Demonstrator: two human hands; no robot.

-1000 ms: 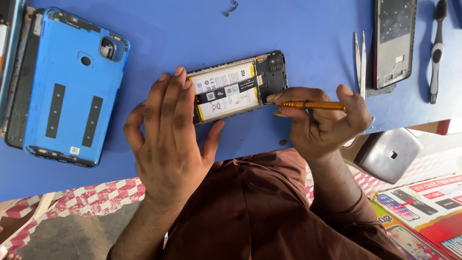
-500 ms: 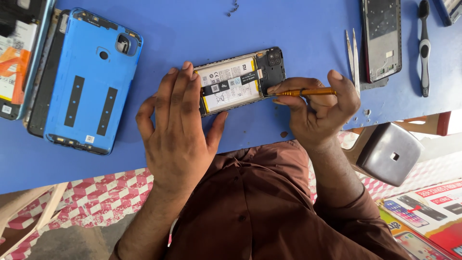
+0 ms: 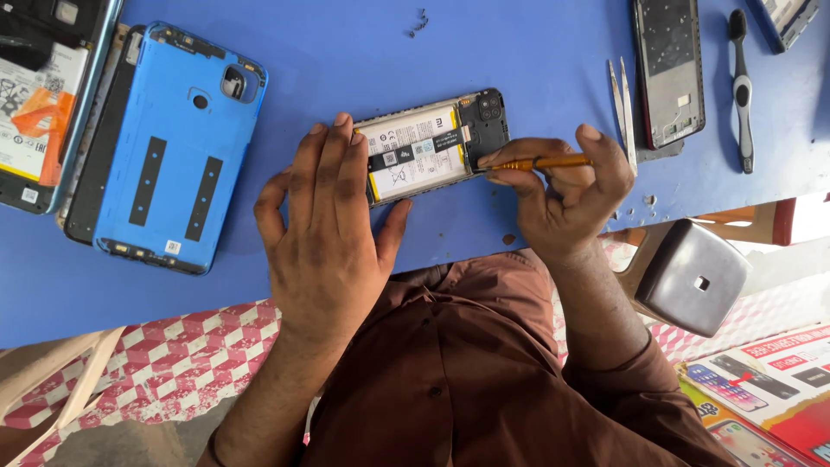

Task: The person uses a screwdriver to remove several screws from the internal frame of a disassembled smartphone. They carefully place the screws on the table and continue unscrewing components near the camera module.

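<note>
An opened phone [image 3: 432, 147], lying battery-up on the blue table [image 3: 519, 52] between a blue back cover [image 3: 173, 147] and tweezers [image 3: 624, 104], is pressed flat by the left hand's [image 3: 324, 233] joined fingers, while an orange screwdriver [image 3: 540, 162] is pinched in the right hand [image 3: 566, 195], its tip at the phone's edge.

An opened phone [image 3: 432, 147] lies on the table [image 3: 519, 52], pinned under the fingers of the left hand [image 3: 324, 229]. Just right of that hold, the right hand [image 3: 566, 195] pinches a screwdriver [image 3: 540, 162], its tip touching the phone's right end. Well left of the grip lies a back cover [image 3: 177, 147], resting partly on another phone body [image 3: 95, 147]; an open phone [image 3: 39, 104] lies further left. Right of the screwdriver hand lie tweezers [image 3: 622, 112], then a phone frame [image 3: 667, 69], then a brush [image 3: 742, 86]. Beyond the held phone, small screws [image 3: 420, 21] sit. A stool [image 3: 692, 275] stands below the table's near edge, right of the right wrist.
</note>
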